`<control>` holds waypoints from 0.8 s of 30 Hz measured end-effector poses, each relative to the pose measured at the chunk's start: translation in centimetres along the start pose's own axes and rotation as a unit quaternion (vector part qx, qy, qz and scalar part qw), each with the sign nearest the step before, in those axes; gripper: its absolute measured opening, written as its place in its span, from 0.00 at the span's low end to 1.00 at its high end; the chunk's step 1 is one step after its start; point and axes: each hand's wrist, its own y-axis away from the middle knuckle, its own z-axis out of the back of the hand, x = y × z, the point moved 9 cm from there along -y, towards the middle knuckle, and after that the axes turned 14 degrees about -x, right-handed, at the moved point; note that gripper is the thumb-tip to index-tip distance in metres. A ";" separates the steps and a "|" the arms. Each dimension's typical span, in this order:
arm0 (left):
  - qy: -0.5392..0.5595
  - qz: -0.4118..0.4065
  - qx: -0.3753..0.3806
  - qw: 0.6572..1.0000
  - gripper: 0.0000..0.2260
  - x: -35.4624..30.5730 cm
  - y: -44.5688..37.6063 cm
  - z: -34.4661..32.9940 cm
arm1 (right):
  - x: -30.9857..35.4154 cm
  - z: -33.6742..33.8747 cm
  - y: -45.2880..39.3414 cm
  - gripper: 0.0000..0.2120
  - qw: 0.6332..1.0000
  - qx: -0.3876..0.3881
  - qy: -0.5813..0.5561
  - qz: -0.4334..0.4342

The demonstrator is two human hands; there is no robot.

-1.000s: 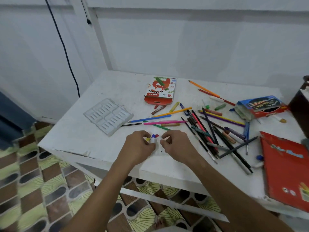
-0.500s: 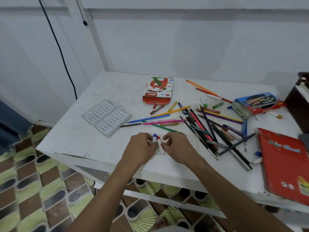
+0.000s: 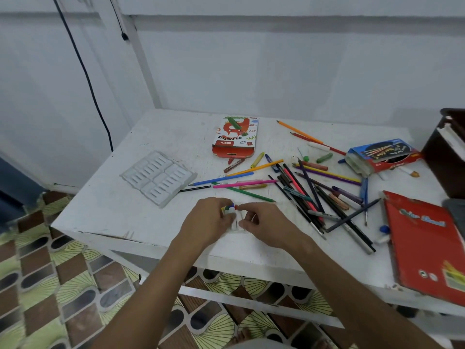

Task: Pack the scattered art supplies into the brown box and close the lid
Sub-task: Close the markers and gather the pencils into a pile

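Our left hand (image 3: pixel 208 220) and right hand (image 3: pixel 264 222) pinch small tubes (image 3: pixel 231 210) together between them; the brown box (image 3: pixel 445 152) sits far right.

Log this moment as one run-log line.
left hand: holding small paint tubes | right hand: on tubes | brown box: unpacked

Home room, patterned tile floor (image 3: pixel 63 293), plain white walls, worn white table (image 3: pixel 125 212) strewn with coloured pencils (image 3: pixel 309 195)

Scuffed matt white painted table (image 3: pixel 151 222), translucent plastic tray (image 3: pixel 158 177), glossy cardboard box (image 3: pixel 236 137)
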 end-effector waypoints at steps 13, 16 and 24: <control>-0.044 -0.050 0.056 0.996 0.16 -0.6 -0.8 -0.5 | 0.2 -0.1 -0.3 0.22 0.998 -0.008 0.053 0.037; -0.044 -0.060 0.051 0.996 0.16 -0.8 -0.7 -0.5 | 0.3 0.1 -0.4 0.22 0.997 -0.006 0.058 0.045; -0.086 -0.073 0.078 0.991 0.19 -0.1 -0.8 -0.9 | -0.1 -0.2 -0.3 0.21 0.997 -0.009 0.060 0.055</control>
